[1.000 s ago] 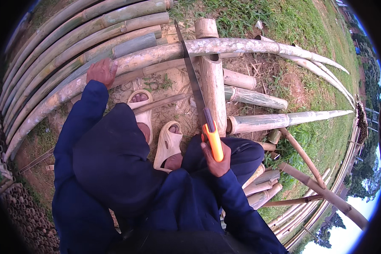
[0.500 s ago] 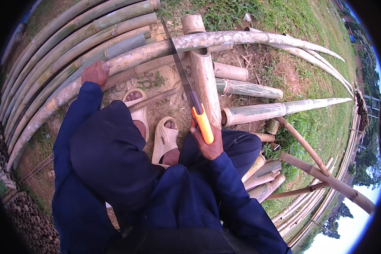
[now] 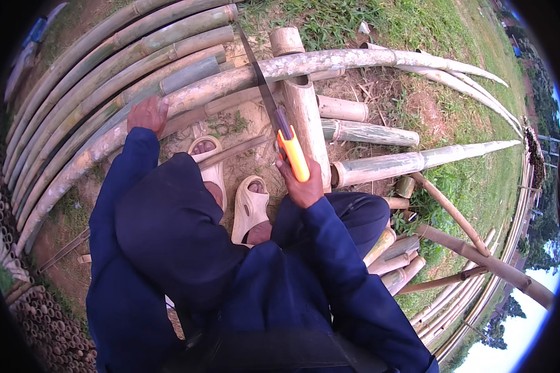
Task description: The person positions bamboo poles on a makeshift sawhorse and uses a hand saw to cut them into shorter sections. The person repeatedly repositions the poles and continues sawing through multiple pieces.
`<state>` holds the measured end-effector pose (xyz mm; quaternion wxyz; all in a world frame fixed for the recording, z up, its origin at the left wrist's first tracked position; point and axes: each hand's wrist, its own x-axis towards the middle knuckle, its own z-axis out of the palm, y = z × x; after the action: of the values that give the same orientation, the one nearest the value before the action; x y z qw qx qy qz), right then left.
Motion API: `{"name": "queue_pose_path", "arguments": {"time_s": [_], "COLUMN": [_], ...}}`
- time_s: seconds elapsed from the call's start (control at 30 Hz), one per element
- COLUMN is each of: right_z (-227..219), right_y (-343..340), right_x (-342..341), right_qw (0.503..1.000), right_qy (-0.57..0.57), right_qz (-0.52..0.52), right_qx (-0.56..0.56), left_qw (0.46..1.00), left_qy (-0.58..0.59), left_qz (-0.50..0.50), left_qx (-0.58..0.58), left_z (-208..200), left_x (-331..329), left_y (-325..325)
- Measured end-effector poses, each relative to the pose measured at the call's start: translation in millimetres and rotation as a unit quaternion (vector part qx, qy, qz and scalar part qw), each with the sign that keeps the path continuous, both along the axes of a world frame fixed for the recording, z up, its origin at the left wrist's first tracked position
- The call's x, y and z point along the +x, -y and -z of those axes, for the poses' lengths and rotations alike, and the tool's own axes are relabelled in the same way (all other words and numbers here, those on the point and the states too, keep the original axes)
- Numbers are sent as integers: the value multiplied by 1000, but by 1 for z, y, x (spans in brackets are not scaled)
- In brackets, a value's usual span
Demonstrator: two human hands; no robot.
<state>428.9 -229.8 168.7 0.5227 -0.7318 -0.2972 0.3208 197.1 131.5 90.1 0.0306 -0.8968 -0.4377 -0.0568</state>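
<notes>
My right hand [image 3: 305,183] is closed around the orange and black handle of a handsaw [image 3: 294,155]. The saw's long dark blade lies across a thick, mottled bamboo pole [image 3: 221,83], pointing away from me. Further left along that pole, my left hand [image 3: 148,116] presses down on it, fingers curled over the top. Just right of the blade, the pole lies across a thick upright-pointing bamboo piece [image 3: 305,118] with a notch near its far end. How deep the blade sits in the pole cannot be made out.
Several long bamboo poles [image 3: 112,68] lie side by side at the left. Cut bamboo lengths [image 3: 379,132] are on the ground at right, with slanted bamboo supports [image 3: 479,264] beyond. A split bamboo strip [image 3: 233,151] lies near my sandalled feet. Stacked bamboo ends [image 3: 53,329] fill the lower left.
My right hand has pushed the saw forward, away from me, across the pole. My left hand stays on the pole. The whole view has shifted slightly.
</notes>
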Motion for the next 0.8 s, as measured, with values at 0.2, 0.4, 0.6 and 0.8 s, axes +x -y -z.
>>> {"name": "queue_pose_path", "arguments": {"time_s": [0.2, 0.4, 0.6, 0.8], "right_z": [-45, 7, -16, -27], "right_y": [125, -41, 48, 103], "right_x": [-46, 25, -2, -30], "right_qw": [995, 999, 994, 997], "right_qy": [-15, -4, -64, 10], "right_qz": [25, 10, 4, 8], "right_qx": [-95, -39, -86, -81], "left_qw": [999, 998, 998, 999], "left_qy": [-11, -35, -31, -28], "left_qz": [1, -9, -20, -13], "left_qx": [-32, -47, -50, -39], "left_z": [-7, -10, -2, -8], "left_x": [6, 12, -5, 7], "left_y": [16, 12, 10, 14]}}
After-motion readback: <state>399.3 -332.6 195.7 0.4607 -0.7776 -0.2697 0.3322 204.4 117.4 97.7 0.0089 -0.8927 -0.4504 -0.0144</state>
